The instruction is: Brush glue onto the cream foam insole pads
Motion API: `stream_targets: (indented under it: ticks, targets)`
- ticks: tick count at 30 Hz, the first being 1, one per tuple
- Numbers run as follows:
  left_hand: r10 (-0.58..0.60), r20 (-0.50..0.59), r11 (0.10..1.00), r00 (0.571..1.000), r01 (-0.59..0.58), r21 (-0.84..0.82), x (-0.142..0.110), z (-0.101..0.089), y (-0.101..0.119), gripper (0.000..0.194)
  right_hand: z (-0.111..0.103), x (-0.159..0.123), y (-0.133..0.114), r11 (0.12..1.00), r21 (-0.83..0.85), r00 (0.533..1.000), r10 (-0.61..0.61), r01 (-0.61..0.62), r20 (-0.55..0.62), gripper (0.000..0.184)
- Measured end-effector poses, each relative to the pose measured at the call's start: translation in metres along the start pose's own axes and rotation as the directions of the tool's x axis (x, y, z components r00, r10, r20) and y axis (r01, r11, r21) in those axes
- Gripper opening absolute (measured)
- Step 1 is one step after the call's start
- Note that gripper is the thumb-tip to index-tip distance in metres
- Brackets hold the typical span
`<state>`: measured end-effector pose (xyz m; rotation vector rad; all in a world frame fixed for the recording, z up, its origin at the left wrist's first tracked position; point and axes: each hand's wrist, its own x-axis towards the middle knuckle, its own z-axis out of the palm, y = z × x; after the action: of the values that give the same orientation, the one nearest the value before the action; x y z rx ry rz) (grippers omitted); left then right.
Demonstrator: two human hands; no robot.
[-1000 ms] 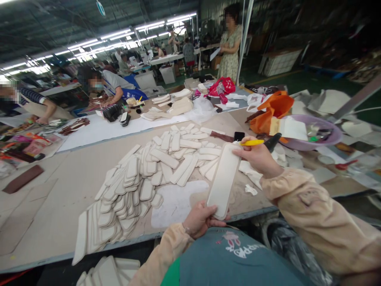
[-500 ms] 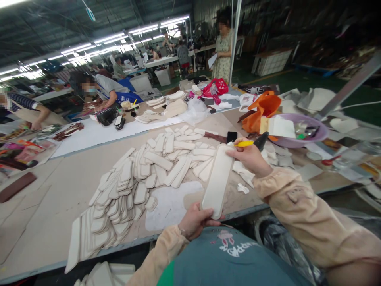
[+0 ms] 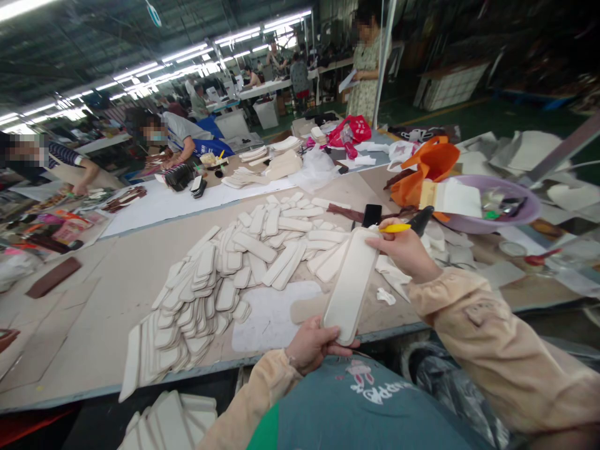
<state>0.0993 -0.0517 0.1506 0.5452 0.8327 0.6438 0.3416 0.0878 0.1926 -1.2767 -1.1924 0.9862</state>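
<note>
My left hand (image 3: 313, 342) grips the near end of a long cream strip with rounded corners (image 3: 350, 285), holding it up over the table's front edge. My right hand (image 3: 404, 247) is closed round a yellow and black tool (image 3: 407, 224) at the strip's far end, touching it. Beyond the strip, a wide spread of similar cream pieces (image 3: 234, 275) covers the brown tabletop (image 3: 112, 275). A white sheet (image 3: 274, 315) lies just left of the strip.
A purple basin (image 3: 492, 209) with odds and ends, an orange bag (image 3: 424, 169) and a black phone (image 3: 372, 214) sit at the right. More cream pieces (image 3: 169, 422) are stacked below the table edge. Other people work at the far left and back; one stands by a pole.
Both hands keep their grip on the strip and tool. The view has swung slightly; the strip sits a little more to the right than half a second ago.
</note>
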Motion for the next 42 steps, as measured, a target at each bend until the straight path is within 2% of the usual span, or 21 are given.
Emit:
stream_targets:
  ticks: [9,13,17,21,27,32,38,42]
  targets:
    - [0.001,-0.019,0.999,1.000,-0.002,-0.042,0.004,-0.008,0.004,0.048,0.011,0.005,0.001,0.998,0.050,0.998,0.037,-0.040,0.057,0.048]
    - [0.031,0.015,0.999,0.999,-0.031,-0.018,0.008,-0.016,0.012,0.053,0.017,0.011,-0.001,0.996,0.070,0.997,0.057,-0.060,0.047,0.052]
    - [0.047,-0.043,0.998,0.998,-0.045,0.046,0.016,-0.025,0.024,0.050,0.022,0.020,0.000,0.992,0.104,0.997,0.064,-0.069,0.047,0.051]
    - [0.059,-0.068,0.992,0.996,-0.051,0.114,0.024,-0.035,0.035,0.055,0.033,0.029,0.001,0.999,0.039,1.000,0.012,-0.012,-0.001,0.045]
    - [0.070,-0.090,0.984,0.993,-0.054,0.173,0.033,-0.061,0.045,0.058,0.055,0.039,0.010,0.997,-0.068,0.999,-0.037,0.035,-0.036,0.034]
    - [0.069,-0.118,0.991,0.991,-0.055,0.120,0.037,-0.087,0.054,0.052,0.072,0.045,0.036,0.995,-0.033,0.993,0.093,-0.096,-0.072,0.035]
    - [0.086,-0.255,0.996,0.963,-0.073,0.059,0.033,-0.120,0.094,0.035,0.097,0.040,0.073,0.956,0.038,0.956,0.292,-0.290,-0.036,0.041]
    - [0.046,-0.281,0.993,0.958,-0.012,0.120,0.042,-0.146,0.121,0.029,0.114,0.041,0.089,0.958,-0.061,0.955,0.274,-0.282,-0.116,0.044]
